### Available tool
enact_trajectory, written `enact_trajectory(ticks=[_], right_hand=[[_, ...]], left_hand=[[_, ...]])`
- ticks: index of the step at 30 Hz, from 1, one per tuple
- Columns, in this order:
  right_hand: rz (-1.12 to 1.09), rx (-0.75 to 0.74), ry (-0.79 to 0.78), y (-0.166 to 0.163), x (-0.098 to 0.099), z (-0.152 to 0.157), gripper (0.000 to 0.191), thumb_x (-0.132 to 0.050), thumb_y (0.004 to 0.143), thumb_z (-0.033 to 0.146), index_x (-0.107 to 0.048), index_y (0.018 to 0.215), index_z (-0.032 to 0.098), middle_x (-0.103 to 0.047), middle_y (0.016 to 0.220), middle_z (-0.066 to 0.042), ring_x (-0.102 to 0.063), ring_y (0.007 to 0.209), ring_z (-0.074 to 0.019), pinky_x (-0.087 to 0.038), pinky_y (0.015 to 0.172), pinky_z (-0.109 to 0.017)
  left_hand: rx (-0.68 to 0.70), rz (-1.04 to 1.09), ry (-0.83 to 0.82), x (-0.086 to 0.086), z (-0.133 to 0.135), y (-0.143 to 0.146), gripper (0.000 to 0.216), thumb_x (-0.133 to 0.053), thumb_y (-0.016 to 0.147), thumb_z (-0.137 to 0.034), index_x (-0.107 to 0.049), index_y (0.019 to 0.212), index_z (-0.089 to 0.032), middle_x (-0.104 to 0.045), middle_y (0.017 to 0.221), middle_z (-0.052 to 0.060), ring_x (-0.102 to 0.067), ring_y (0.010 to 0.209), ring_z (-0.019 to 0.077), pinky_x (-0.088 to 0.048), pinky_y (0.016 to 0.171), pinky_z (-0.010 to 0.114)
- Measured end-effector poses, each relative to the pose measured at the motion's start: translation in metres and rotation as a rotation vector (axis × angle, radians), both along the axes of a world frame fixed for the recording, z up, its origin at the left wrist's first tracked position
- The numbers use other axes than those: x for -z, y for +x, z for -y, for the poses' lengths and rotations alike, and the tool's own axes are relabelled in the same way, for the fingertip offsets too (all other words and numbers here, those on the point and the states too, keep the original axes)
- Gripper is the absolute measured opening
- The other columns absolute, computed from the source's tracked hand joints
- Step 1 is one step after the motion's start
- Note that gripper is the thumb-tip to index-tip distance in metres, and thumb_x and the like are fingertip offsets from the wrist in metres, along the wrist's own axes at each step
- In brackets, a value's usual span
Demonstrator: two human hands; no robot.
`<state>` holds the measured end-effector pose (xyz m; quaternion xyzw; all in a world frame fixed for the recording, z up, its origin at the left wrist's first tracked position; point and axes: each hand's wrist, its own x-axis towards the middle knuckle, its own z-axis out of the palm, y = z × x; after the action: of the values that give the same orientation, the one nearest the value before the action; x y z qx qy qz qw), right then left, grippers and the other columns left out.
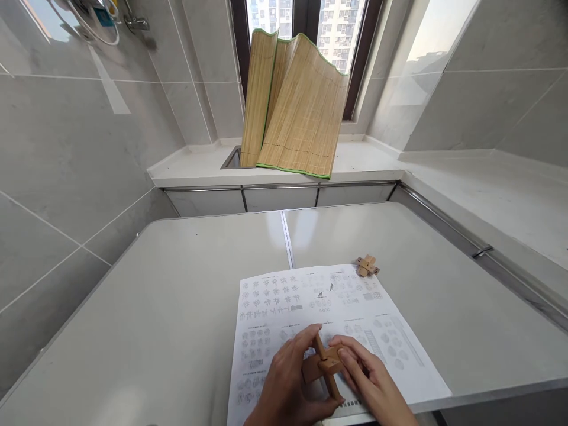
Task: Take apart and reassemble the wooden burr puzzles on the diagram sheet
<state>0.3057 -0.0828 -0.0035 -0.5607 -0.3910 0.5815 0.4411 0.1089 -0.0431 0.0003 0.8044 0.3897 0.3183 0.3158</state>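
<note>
A partly joined wooden interlocking puzzle (pixel 328 364), made of brown blocks and a long rod crossing them, is held just above the near part of a printed sheet. My left hand (pixel 284 378) spans the rod, index finger at its upper end and thumb at its lower end. On the other side, my right hand (pixel 366 373) pinches the right block of the same puzzle between thumb and fingers. The white paper sheet (pixel 284 328) beneath shows rows of small diagrams. At its far right corner sits another, assembled wooden puzzle (pixel 367 266).
The light table (pixel 177 296) has a seam running away from me. Beyond it, a white ledge (pixel 373 155) carries a folded bamboo mat (pixel 302 112) leaning against the window. Grey tiled walls (pixel 89 148) stand left and right, with a metal rail (pixel 444 219) along the right ledge.
</note>
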Motion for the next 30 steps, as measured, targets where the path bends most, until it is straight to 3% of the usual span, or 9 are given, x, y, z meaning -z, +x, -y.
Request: enact_trajectory(ticks=[5, 9, 13, 19, 24, 30], right_hand=[[-0.041, 0.073, -0.004, -0.006, 0.005, 0.002, 0.055, -0.062, 0.087, 0.074, -0.069, 0.11, 0.024, -0.056, 0.076, 0.0, -0.046, 0.062, -0.0155, -0.042, 0.056, -0.026], [-0.024, 0.003, 0.004, -0.004, 0.009, 0.0, 0.058, -0.059, 0.088, 0.076, -0.067, 0.114, 0.024, -0.053, 0.068, 0.002, -0.042, 0.056, -0.0151, -0.037, 0.054, -0.027], [-0.01, 0.03, 0.032, -0.003, 0.005, 0.001, 0.056, -0.057, 0.092, 0.072, -0.067, 0.117, 0.022, -0.051, 0.06, 0.004, -0.044, 0.055, -0.0157, -0.036, 0.055, -0.028], [-0.001, 0.043, 0.054, -0.009, -0.007, 0.003, 0.055, -0.069, 0.085, 0.069, -0.07, 0.114, 0.023, -0.072, 0.09, -0.006, -0.057, 0.069, -0.0198, -0.045, 0.063, -0.031], [-0.022, -0.008, 0.06, -0.002, -0.006, 0.002, 0.05, -0.068, 0.088, 0.066, -0.07, 0.115, 0.024, -0.074, 0.094, -0.007, -0.062, 0.075, -0.0217, -0.05, 0.066, -0.031], [-0.123, -0.04, 0.039, -0.003, -0.008, -0.001, 0.051, -0.069, 0.089, 0.064, -0.066, 0.12, 0.023, -0.075, 0.1, -0.01, -0.067, 0.082, -0.0234, -0.05, 0.064, -0.029]], left_hand=[[-0.009, 0.006, 0.004, -0.001, 0.0, 0.002, 0.105, -0.085, 0.061, -0.017, -0.036, 0.152, -0.034, -0.065, 0.141, 0.008, -0.068, 0.121, 0.0321, -0.058, 0.103, 0.044], [-0.003, 0.013, 0.009, -0.002, -0.001, 0.003, 0.105, -0.087, 0.06, -0.018, -0.036, 0.152, -0.035, -0.066, 0.14, 0.006, -0.069, 0.119, 0.0304, -0.059, 0.101, 0.041], [-0.016, 0.017, -0.023, -0.006, -0.003, 0.003, 0.101, -0.087, 0.06, -0.02, -0.04, 0.149, -0.033, -0.067, 0.135, 0.006, -0.07, 0.114, 0.0294, -0.06, 0.098, 0.04], [-0.006, 0.08, -0.131, -0.002, -0.005, 0.001, 0.102, -0.091, 0.058, -0.025, -0.043, 0.147, -0.03, -0.067, 0.135, 0.009, -0.071, 0.108, 0.028, -0.059, 0.098, 0.041], [0.003, 0.073, -0.142, 0.005, -0.006, 0.0, 0.103, -0.092, 0.059, -0.028, -0.042, 0.149, -0.028, -0.067, 0.134, 0.011, -0.071, 0.107, 0.0286, -0.058, 0.099, 0.044], [0.012, 0.142, -0.176, -0.007, -0.006, 0.002, 0.103, -0.093, 0.058, -0.022, -0.042, 0.147, -0.033, -0.07, 0.128, 0.005, -0.072, 0.109, 0.0267, -0.06, 0.097, 0.04]])
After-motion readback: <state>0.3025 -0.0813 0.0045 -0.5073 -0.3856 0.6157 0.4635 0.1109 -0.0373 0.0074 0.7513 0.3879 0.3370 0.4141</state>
